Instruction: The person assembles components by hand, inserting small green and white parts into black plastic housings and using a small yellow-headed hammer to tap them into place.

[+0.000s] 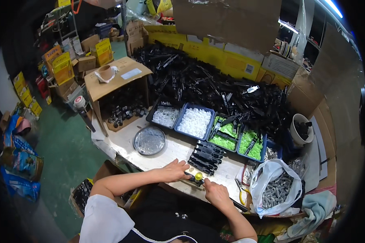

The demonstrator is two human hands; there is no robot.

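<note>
Near the table's front edge lies a slim black part (194, 178) with a round yellow piece (198, 176) on top. My left hand (175, 171) is closed at its left end, knuckles up. The fingers of my right hand (215, 192) pinch its right end, partly hiding it. Just beyond my hands, several similar black parts (207, 157) lie side by side in a stack. Behind them stand blue trays: one of white pieces (194, 122), one of green pieces (251, 145), and another of green pieces (223, 141) with black parts on top.
A large heap of black parts (215, 85) fills the table's back. At left are a round metal dish (149, 140) and an open cardboard box (119, 87). At right stand a white bag (257, 190) of grey pieces, yellow-handled pliers (242, 193) and a white bucket (308, 135).
</note>
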